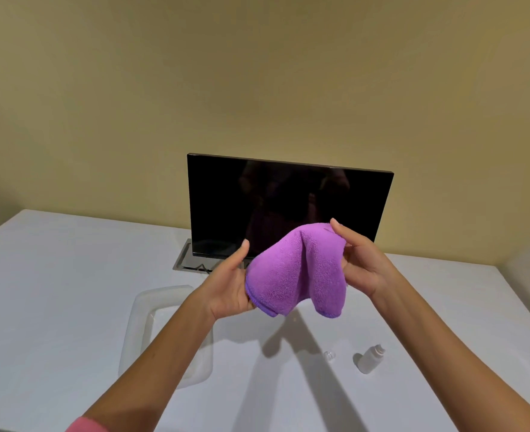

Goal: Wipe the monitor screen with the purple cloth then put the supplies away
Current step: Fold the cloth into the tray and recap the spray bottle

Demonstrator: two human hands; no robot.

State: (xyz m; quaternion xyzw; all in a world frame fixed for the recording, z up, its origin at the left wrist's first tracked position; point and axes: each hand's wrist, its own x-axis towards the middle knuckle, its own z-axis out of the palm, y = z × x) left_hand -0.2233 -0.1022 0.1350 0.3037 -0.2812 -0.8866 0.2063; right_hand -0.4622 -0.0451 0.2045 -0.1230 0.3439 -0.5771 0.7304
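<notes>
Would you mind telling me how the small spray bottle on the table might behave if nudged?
The spray bottle stands upright, slim and tall, so it would probably tip easily. It looks like light plastic, likely sliding on the smooth white table. Its round body may roll once down.

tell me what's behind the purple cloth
The dark monitor stands behind the purple cloth, held up by both hands. The cloth covers the screen's lower middle edge and whatever supports it.
</notes>
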